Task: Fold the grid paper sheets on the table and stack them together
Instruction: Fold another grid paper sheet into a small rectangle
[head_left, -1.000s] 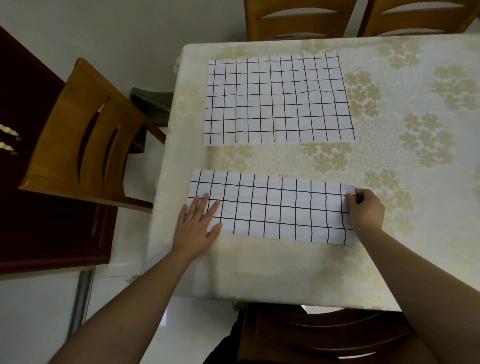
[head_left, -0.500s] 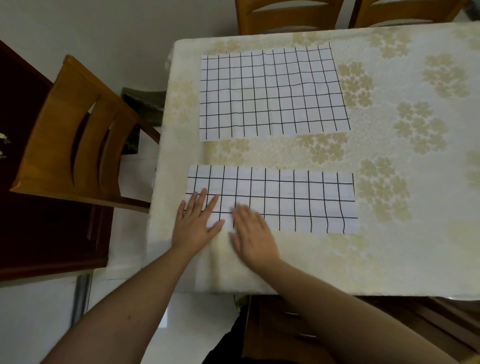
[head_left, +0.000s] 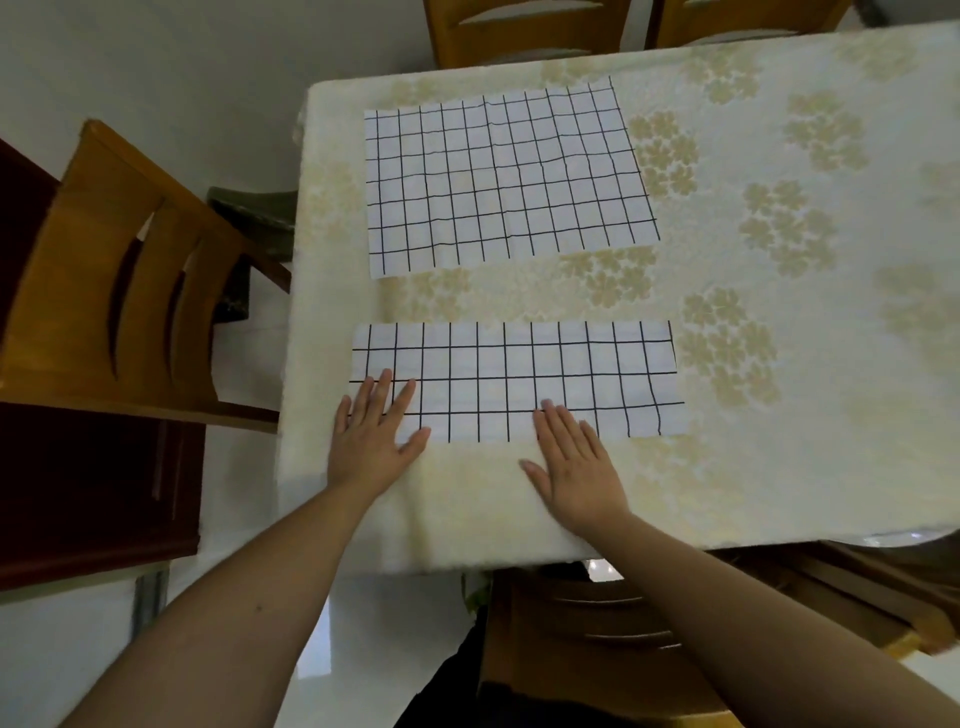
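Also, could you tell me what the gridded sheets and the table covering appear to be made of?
The folded sheet and flat sheet look like thin matte paper: faint creases, slightly wavy printed lines. The tablecloth seems a soft woven fabric with a slight sheen, judging by its damask-like flowers and draped edge.

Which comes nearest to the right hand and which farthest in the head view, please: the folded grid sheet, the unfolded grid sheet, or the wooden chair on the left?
From the right hand:
1. Folded grid sheet: under its fingertips, at the near edge of the table.
2. Unfolded grid sheet: farther back on the table, lying flat.
3. Wooden chair: off the table, far to the left.
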